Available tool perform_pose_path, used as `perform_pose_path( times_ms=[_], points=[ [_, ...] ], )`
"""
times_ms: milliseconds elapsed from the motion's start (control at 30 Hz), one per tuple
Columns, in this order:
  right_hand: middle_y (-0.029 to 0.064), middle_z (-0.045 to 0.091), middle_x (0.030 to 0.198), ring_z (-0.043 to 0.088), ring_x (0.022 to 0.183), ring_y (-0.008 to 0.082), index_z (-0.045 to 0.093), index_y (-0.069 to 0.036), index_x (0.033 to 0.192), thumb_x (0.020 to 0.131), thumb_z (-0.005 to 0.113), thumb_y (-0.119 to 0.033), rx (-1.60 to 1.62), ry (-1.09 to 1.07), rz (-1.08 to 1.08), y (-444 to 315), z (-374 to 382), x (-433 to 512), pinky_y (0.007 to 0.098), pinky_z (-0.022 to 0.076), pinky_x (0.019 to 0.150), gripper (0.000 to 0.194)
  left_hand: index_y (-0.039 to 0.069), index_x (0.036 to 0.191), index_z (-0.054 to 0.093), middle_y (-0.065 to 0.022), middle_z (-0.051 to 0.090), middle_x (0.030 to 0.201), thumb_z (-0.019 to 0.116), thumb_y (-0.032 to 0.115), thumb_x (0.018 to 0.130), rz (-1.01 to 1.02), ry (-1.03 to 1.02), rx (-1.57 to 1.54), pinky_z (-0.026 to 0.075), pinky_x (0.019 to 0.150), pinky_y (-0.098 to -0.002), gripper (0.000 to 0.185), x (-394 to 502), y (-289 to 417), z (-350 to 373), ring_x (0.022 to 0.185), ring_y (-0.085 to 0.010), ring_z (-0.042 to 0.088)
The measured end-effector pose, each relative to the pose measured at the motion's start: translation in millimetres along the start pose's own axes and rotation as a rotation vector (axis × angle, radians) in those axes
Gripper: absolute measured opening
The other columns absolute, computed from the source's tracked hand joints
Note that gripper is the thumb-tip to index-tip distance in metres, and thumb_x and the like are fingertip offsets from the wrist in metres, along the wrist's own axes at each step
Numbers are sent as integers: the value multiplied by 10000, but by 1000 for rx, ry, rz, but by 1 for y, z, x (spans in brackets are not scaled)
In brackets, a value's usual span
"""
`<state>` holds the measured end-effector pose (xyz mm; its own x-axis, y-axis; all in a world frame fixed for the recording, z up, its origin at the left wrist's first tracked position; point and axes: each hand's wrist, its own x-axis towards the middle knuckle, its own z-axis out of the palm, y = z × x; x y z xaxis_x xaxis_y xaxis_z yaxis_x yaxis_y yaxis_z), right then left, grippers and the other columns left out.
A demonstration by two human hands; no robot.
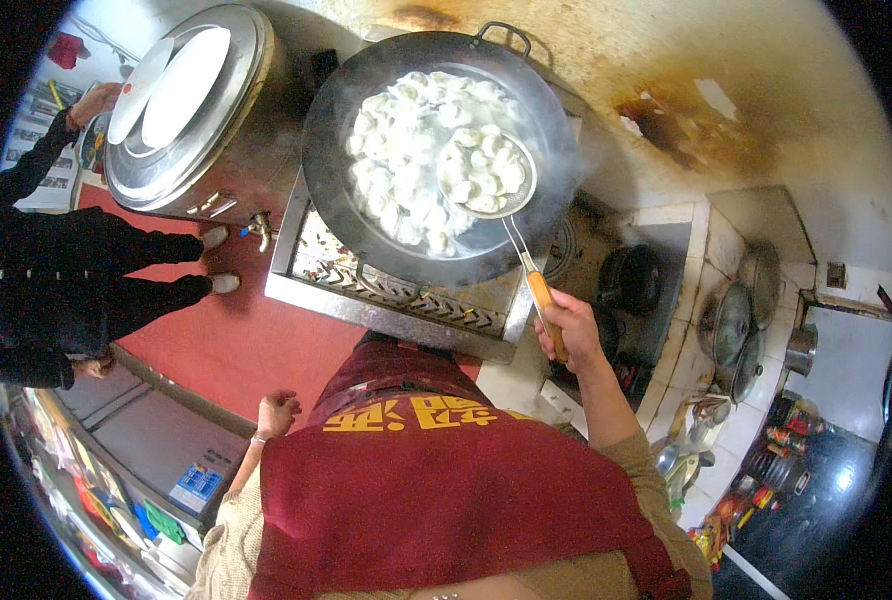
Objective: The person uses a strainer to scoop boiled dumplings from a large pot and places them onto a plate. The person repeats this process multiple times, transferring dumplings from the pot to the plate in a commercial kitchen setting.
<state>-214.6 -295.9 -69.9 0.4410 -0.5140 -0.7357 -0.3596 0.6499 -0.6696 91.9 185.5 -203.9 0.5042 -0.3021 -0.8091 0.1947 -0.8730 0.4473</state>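
Note:
My right hand [572, 330] is closed around the wooden handle of a metal skimmer [517, 232]. The skimmer's round basket is full of dumplings [483, 169] and is over the right part of a large black wok [326, 150]. More dumplings [397, 142] fill much of the steaming, cloudy water in the wok, which stands on a metal-framed stove [386, 319]. My left hand [278, 412] hangs beside my dark red apron, its fingers loosely curled and holding nothing that shows.
A large metal drum [258, 127] with a tap and white oval plates [187, 86] on its lid stands left of the wok. Another person [48, 277] in dark clothes is at the far left, one hand near the plates. Lidded pots [723, 322] stand on the tiled counter at right.

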Motion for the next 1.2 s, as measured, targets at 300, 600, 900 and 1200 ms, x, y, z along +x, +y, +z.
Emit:
perform_pose_path(
  times_ms=[300, 600, 900, 1200],
  points=[
    [73, 591, 707, 488, 419, 114, 555, -16, 1238, 927, 491, -85, -4, 80, -35, 14, -4, -20, 264, 394, 345, 325, -42, 1126, 639, -120, 711, 882, 600, 124, 885, -13, 12, 15, 525, 553, -283, 294, 4, 12, -4, 743, -177, 697],
    [52, 589, 701, 485, 424, 114, 563, -35, 1200, 954, 555, -144, 29, 53, -34, 16, 1, -24, 273, 384, 344, 269, -40, 1113, 637, -108, 710, 866, 606, 117, 877, -5, 11, -43, 526, 548, -281, 284, 8, 12, -5, 744, -177, 700],
    [48, 589, 694, 489, 426, 110, 560, -46, 1250, 979, 539, -193, 6, 97, -33, 11, 10, -27, 272, 396, 344, 309, -30, 1113, 641, -111, 707, 849, 603, 98, 885, -49, 13, -68, 528, 537, -287, 264, -2, 14, -1, 741, -176, 704],
    [63, 594, 686, 499, 427, 118, 562, -34, 1243, 965, 530, -171, -14, 104, -63, 5, 16, -23, 276, 400, 345, 312, -24, 1104, 640, -95, 695, 830, 592, 97, 903, -55, 6, -83, 518, 531, -286, 240, 8, -15, 0, 734, -173, 699]
  ],
)
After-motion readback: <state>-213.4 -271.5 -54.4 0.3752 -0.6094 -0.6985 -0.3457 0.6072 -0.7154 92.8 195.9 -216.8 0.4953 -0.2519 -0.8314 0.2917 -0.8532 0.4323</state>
